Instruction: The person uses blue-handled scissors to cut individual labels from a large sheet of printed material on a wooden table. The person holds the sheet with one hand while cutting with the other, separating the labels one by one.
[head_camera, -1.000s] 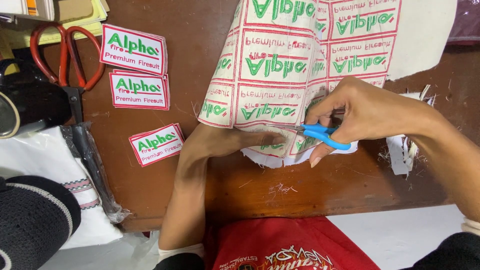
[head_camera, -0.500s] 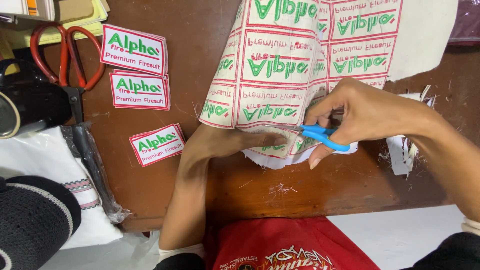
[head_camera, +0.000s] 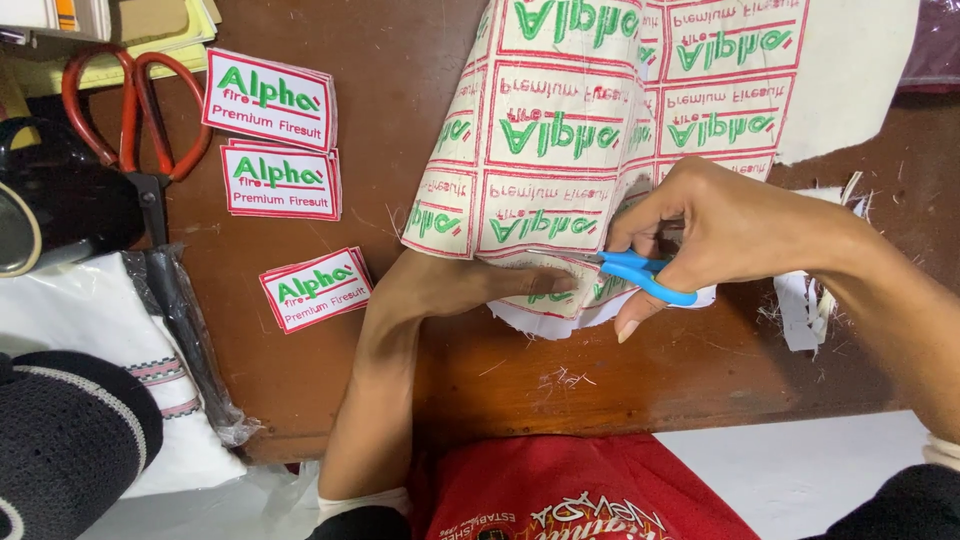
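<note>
Blue-handled scissors (head_camera: 645, 277) are gripped in the right hand (head_camera: 730, 225), fingers curled closed through the handle loops, the blades pointing left into the lower edge of a cream fabric sheet (head_camera: 590, 130) embroidered with rows of green-and-red patches. The sheet's bottom edge is pinned flat to the brown table (head_camera: 400, 60) by the left hand (head_camera: 470, 285), whose fingertips lie just left of the blades, pressed on the cloth rather than clenched around it. Above the grip the sheet runs up and out of view. Far left of the left hand, three cut patches (head_camera: 280, 150) lie on the table, with red-handled shears (head_camera: 140, 120) beyond them. Right of the scissors, frayed scraps (head_camera: 810, 300) rest near the wrist.
</note>
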